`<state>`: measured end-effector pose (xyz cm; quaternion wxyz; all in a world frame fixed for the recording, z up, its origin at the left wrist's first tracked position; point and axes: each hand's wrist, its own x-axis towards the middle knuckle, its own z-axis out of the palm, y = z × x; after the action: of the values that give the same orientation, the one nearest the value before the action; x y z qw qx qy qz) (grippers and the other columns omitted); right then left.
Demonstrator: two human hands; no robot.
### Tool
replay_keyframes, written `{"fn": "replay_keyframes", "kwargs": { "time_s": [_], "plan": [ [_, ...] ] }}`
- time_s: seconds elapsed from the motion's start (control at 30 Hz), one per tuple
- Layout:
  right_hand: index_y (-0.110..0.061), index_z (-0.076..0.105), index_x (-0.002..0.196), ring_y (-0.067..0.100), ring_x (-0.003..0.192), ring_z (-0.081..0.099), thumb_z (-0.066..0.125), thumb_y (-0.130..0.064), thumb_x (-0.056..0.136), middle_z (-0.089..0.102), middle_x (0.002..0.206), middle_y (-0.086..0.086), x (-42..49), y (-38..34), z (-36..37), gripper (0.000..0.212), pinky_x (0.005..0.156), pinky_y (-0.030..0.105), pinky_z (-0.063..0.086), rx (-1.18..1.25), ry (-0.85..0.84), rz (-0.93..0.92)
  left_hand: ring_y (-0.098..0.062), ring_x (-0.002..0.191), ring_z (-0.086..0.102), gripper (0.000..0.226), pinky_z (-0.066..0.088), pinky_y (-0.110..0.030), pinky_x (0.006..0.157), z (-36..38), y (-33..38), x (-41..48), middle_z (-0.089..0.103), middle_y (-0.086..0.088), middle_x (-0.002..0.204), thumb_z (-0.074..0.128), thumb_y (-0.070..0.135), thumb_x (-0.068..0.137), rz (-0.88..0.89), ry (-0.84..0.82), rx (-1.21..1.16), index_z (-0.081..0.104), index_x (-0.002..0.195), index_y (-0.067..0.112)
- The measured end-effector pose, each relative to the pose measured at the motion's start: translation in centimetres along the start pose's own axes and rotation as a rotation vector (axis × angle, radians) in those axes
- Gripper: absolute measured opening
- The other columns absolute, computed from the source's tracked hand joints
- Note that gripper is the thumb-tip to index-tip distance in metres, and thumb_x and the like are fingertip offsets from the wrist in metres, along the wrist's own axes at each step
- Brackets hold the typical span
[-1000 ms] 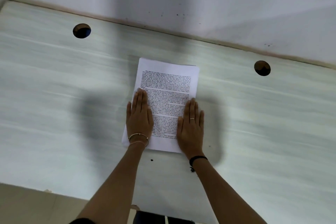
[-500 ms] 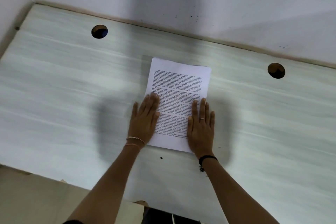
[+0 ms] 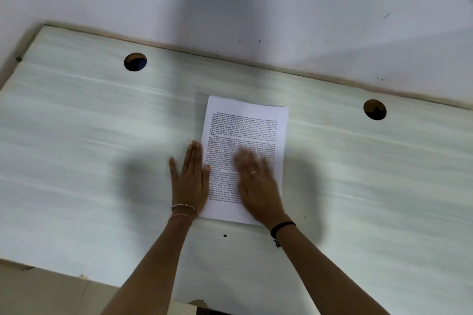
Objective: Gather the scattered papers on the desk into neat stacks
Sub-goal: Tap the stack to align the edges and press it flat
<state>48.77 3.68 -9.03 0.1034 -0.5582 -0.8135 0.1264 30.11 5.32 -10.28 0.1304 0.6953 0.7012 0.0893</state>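
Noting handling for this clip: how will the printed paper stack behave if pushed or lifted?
The paper stack looks thin and flat, so probably floppy when lifted by one edge. On the smooth desk it likely slides easily. Sheets may fan apart: the left hand rests at its edge.

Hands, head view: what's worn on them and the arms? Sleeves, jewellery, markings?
Both forearms are bare, with no sleeve in view. The left hand has a thin silver bangle and a finer pinkish band at the wrist. The right hand, blurred, wears a thin ring and a black cord bracelet with a small dangling charm. No gloves.
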Motion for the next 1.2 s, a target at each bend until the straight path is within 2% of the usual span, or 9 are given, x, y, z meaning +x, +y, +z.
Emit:
{"fn": "replay_keyframes", "kwargs": {
  "time_s": [0.07,0.1,0.23,0.53,0.67,0.83,0.97,1.1,1.2],
  "plan": [
    [-0.018,0.014,0.154,0.015,0.15,0.0,0.029,-0.026,0.102,0.007,0.162,0.0,1.9,-0.9,0.6,0.054,0.121,0.044,0.011,0.002,-0.106,-0.224,-0.008,0.145,0.006,0.058,0.005,-0.055,0.117,0.3,-0.2,-0.1,0.012,-0.001,0.158,0.013,0.034,0.097,0.007,0.009,0.036,0.011,0.149,0.01],
    [-0.021,0.015,0.154,0.014,0.15,0.001,0.028,-0.028,0.103,0.009,0.162,-0.002,2.9,-0.8,0.8,0.053,0.121,0.043,0.011,-0.013,-0.114,-0.252,-0.008,0.145,0.008,0.057,0.007,-0.055,0.117,0.4,-0.2,-0.3,0.013,-0.002,0.158,0.015,0.033,0.097,0.011,0.012,0.046,0.012,0.149,0.009],
    [-0.028,0.019,0.152,0.014,0.149,0.008,0.03,-0.032,0.101,0.017,0.16,-0.008,7.8,0.6,0.7,0.052,0.121,0.045,0.01,-0.055,-0.109,-0.204,-0.01,0.146,0.006,0.058,0.005,-0.052,0.118,0.6,-0.2,0.2,0.013,-0.004,0.158,0.016,0.033,0.096,-0.022,0.009,0.042,0.011,0.149,0.008],
    [-0.047,0.016,0.148,0.033,0.149,0.009,0.02,-0.065,0.094,0.015,0.161,-0.006,17.3,4.8,-0.4,0.058,0.109,0.072,0.002,-0.195,-0.115,-0.012,-0.011,0.145,0.009,0.059,0.005,-0.051,0.118,0.5,0.0,0.7,0.018,-0.003,0.157,0.019,0.035,0.096,-0.051,-0.01,0.024,0.013,0.149,0.01],
    [-0.045,0.015,0.149,0.026,0.15,0.001,0.018,-0.063,0.095,0.009,0.162,-0.006,18.6,5.2,-0.7,0.057,0.111,0.07,-0.003,-0.133,-0.102,0.065,-0.013,0.145,0.014,0.06,0.001,-0.049,0.118,0.5,0.0,0.5,0.02,-0.003,0.156,0.019,0.036,0.095,-0.045,-0.007,0.012,0.015,0.149,0.011],
    [-0.026,0.016,0.153,0.021,0.15,0.007,0.026,-0.05,0.1,0.011,0.162,0.001,13.9,6.8,-1.1,0.059,0.117,0.059,0.004,-0.153,0.04,0.307,-0.01,0.145,0.01,0.061,-0.001,-0.047,0.119,0.2,0.2,0.6,0.017,-0.002,0.157,0.02,0.037,0.094,-0.048,-0.01,-0.026,0.013,0.149,0.012],
    [-0.017,0.012,0.154,0.014,0.149,0.008,0.015,-0.048,0.1,0.012,0.162,0.002,7.3,8.4,-1.7,0.063,0.121,0.047,0.008,-0.02,0.098,0.464,-0.008,0.145,0.008,0.062,0.001,-0.047,0.118,0.0,0.2,0.5,0.015,-0.001,0.158,0.019,0.038,0.094,-0.058,0.0,-0.058,0.01,0.149,0.013],
    [-0.015,0.014,0.153,0.006,0.148,0.003,0.006,-0.051,0.099,0.012,0.161,-0.001,2.7,7.3,-1.2,0.065,0.122,0.034,0.0,0.105,0.121,0.513,-0.01,0.145,0.013,0.062,0.0,-0.046,0.118,-0.2,0.4,0.2,0.017,-0.001,0.157,0.019,0.037,0.093,-0.051,0.011,-0.074,0.013,0.149,0.012],
    [-0.013,0.02,0.152,0.002,0.145,0.01,0.016,-0.048,0.1,0.017,0.159,-0.003,0.8,5.1,-1.2,0.063,0.122,0.027,0.006,0.303,0.218,0.538,-0.012,0.145,0.017,0.061,-0.002,-0.043,0.118,-0.6,0.2,0.2,0.018,-0.002,0.157,0.02,0.037,0.094,-0.043,0.006,-0.125,0.013,0.149,0.011]
  ]
}}
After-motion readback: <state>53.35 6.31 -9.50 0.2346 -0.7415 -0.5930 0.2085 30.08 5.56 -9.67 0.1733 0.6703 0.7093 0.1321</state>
